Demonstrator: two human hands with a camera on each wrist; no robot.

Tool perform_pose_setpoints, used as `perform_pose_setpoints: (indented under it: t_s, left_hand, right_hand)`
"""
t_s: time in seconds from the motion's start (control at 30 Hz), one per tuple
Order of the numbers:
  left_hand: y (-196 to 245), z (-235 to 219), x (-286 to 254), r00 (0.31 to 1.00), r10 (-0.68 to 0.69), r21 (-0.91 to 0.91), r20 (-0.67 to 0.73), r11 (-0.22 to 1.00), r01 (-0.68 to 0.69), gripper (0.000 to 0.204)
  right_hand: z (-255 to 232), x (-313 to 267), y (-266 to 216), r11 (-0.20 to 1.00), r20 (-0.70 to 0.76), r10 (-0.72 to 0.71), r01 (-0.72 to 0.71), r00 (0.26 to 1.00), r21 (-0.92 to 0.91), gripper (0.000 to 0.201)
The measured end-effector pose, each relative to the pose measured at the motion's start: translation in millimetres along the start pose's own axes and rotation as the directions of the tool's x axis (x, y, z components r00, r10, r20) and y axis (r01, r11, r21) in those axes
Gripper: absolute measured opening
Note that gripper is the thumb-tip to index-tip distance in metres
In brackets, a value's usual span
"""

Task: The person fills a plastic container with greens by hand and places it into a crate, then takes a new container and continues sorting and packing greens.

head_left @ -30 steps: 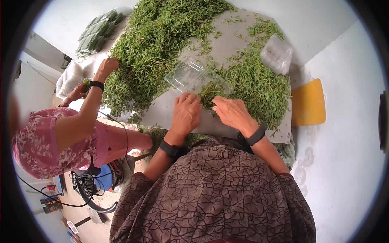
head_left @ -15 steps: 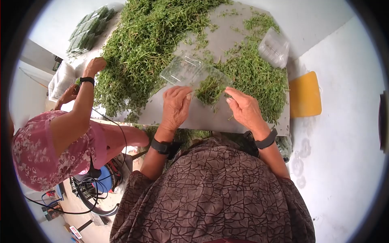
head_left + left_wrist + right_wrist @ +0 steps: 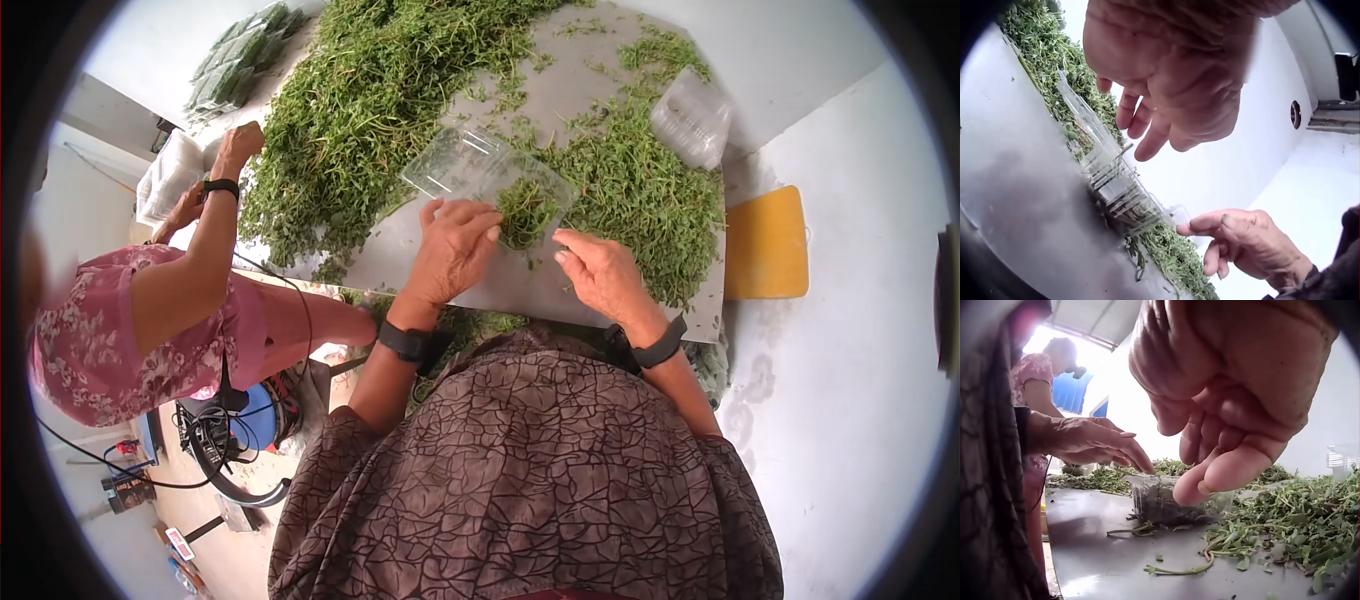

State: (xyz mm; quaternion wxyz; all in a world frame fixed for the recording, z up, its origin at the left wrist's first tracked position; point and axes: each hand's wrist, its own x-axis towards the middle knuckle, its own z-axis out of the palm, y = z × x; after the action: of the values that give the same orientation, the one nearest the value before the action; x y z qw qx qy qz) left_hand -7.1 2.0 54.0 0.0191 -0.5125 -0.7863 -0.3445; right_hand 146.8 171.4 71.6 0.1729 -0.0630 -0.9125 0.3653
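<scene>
A clear plastic clamshell box (image 3: pixel 560 195) stands on the table, its lid (image 3: pixel 450 165) folded back flat to the left. Green leafy stems (image 3: pixel 525 212) fill its base, and a few hang over the near side. Above the box's left near edge hovers my left hand (image 3: pixel 455 250), its fingers loosely extended and holding nothing. My right hand (image 3: pixel 602 280) is at the near right corner, index finger and thumb reaching toward the rim, other fingers curled in. From the right wrist, the box wall (image 3: pixel 1147 500) shows below both hands, with loose stems (image 3: pixel 1179 569) in front.
A big heap of greens (image 3: pixel 370 120) covers the table's left and back; a smaller heap (image 3: pixel 640 200) lies right. Stacked clear boxes (image 3: pixel 692 118) stand at the back right, filled packs (image 3: pixel 240 60) at the far left. Another person (image 3: pixel 150 330) works on the left. A yellow board (image 3: pixel 766 243) is beyond the table's right edge.
My hands were close together over the greens at the box's near side, then parted. My left hand has since come back rightward over the box edge, while the right stays by the corner.
</scene>
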Motion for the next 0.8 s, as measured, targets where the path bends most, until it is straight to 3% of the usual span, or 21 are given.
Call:
perform_pose_setpoints:
  t_s: [0.13, 0.23, 0.3, 0.33, 0.43, 0.5, 0.63, 0.73, 0.8]
  left_hand:
    - [-3, -5, -5, 0.999, -0.020, 0.022, -0.035, 1.000, 0.021, 0.022]
    - [-7, -2, -9, 0.999, -0.035, 0.063, 0.035, 0.997, 0.033, 0.025]
    - [-7, 2, -10, 0.995, -0.042, -0.065, -0.090, 0.997, 0.036, 0.017]
    - [-6, 3, -9, 0.995, -0.044, -0.062, -0.087, 0.997, 0.039, 0.017]
    - [-1, 7, -3, 0.999, -0.014, -0.012, -0.042, 1.000, 0.014, 0.015]
    - [6, 10, 3, 0.998, 0.047, 0.144, 0.040, 0.988, -0.052, 0.014]
    - [15, 10, 7, 0.980, -0.016, 0.224, 0.200, 0.974, -0.030, 0.020]
    - [14, 16, 9, 0.974, -0.100, 0.173, 0.205, 0.983, 0.065, 0.021]
    - [9, 17, 8, 0.980, -0.180, 0.031, 0.082, 0.983, 0.178, 0.022]
  right_hand:
    - [-5, -7, 14, 0.999, 0.000, 0.038, -0.038, 0.999, 0.027, 0.012]
    - [-10, -12, 20, 0.998, 0.013, 0.052, -0.052, 0.999, 0.030, 0.010]
    - [-14, -13, 23, 0.997, 0.010, 0.066, -0.066, 0.998, 0.042, 0.009]
    - [-16, -14, 26, 0.997, 0.012, 0.069, -0.069, 0.998, 0.041, 0.008]
    - [-18, -13, 29, 0.997, 0.020, 0.064, -0.065, 0.998, 0.045, 0.007]
    - [-22, -11, 32, 0.997, 0.023, 0.057, -0.058, 0.998, 0.042, 0.008]
    - [-24, -9, 36, 0.999, 0.026, 0.022, -0.023, 0.999, 0.032, 0.008]
    - [-25, -8, 41, 1.000, 0.080, 0.026, -0.026, 0.996, -0.002, 0.008]
    - [-25, -9, 43, 0.999, 0.112, 0.033, -0.033, 0.993, 0.000, 0.008]
